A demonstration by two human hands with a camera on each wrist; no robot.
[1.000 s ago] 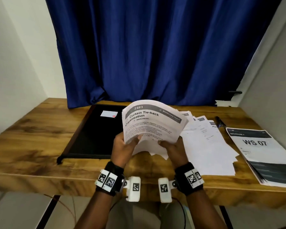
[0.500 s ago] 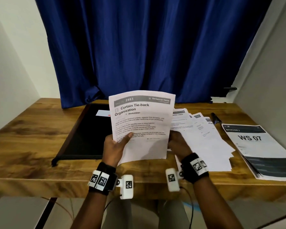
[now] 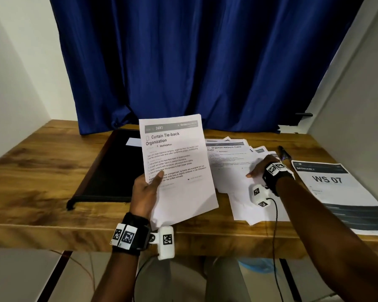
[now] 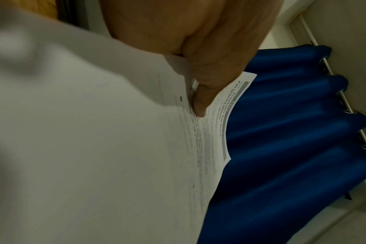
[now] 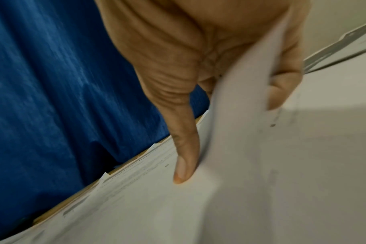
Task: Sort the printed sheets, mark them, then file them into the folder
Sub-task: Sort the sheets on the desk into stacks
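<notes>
Sheets [image 3: 238, 171] fan out near the table's [image 3: 42, 171] right edge under the right hand [image 3: 261, 168], fingers pinching one, while the left hand [image 3: 145, 192] grips an upright stack [image 3: 177, 162].

folder [image 3: 109, 171] left of loose sheets [image 3: 234, 168]

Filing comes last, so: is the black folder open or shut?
Shut: the black folder lies flat on the desk, dark cover up, no pages showing.

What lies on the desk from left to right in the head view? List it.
Black folder → held sheets in the left hand → spread sheets under the right hand → pen → WS 07 booklet.
</notes>
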